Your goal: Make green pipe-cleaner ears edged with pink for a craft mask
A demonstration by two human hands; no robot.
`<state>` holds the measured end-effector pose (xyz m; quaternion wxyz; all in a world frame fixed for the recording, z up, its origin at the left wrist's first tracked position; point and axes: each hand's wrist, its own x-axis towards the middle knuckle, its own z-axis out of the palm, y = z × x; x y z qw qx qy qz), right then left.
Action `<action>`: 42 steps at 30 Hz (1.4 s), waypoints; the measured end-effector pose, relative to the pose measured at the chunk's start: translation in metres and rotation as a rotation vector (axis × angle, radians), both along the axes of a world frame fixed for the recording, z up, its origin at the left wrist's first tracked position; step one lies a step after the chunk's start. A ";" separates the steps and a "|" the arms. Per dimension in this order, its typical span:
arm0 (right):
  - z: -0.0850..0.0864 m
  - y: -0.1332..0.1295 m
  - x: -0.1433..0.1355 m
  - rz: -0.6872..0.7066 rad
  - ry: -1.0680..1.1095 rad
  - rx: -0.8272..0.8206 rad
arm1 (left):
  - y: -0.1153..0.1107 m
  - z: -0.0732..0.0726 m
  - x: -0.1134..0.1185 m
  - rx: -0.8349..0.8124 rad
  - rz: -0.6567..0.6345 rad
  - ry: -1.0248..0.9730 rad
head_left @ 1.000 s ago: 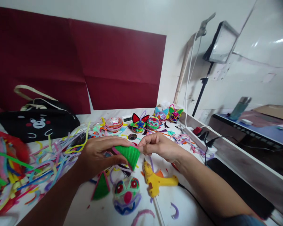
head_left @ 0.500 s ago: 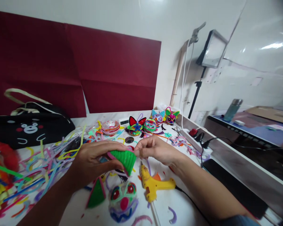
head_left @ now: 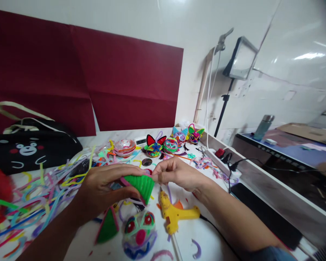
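Note:
Between my two hands is a green ribbed triangle piece [head_left: 141,185] with a pink edge. My left hand [head_left: 105,185] grips it from the left, thumb below and fingers on top. My right hand [head_left: 176,174] pinches at its right corner; whether the fingertips hold the corner or something tiny is hidden. Below, on the white table, lie a second green triangle [head_left: 108,226] with a pink edge and a round decorated face [head_left: 140,233] with red eyes and nose. A yellow glue gun [head_left: 176,214] rests right of the face, its nozzle pointing up near my right hand.
Colourful pipe cleaners [head_left: 49,195] cover the left side. Finished-looking ornaments [head_left: 154,145] and a clear bowl [head_left: 124,148] stand at the back. A power strip [head_left: 222,163] and a black phone-like slab [head_left: 266,214] lie right. A black bag [head_left: 29,152] sits back left.
The whole view has shifted slightly, so things appear a little further left. Both hands keep nearly the same grip and pose around the green triangle.

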<state>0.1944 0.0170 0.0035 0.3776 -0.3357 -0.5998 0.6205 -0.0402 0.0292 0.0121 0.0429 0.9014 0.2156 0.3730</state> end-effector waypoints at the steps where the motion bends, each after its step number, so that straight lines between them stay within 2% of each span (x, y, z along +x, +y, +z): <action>1: 0.000 0.000 0.000 0.001 0.003 -0.001 | 0.000 0.000 0.000 0.007 -0.002 -0.005; 16: -0.001 0.001 0.000 -0.007 0.004 -0.002 | -0.001 0.003 0.002 0.040 -0.028 -0.029; 32: 0.006 -0.005 -0.004 -0.056 0.005 -0.067 | -0.003 0.000 0.003 -0.017 -0.059 -0.059; 42: 0.004 -0.004 -0.001 -0.012 0.000 -0.014 | -0.003 0.002 0.001 -0.060 -0.010 -0.046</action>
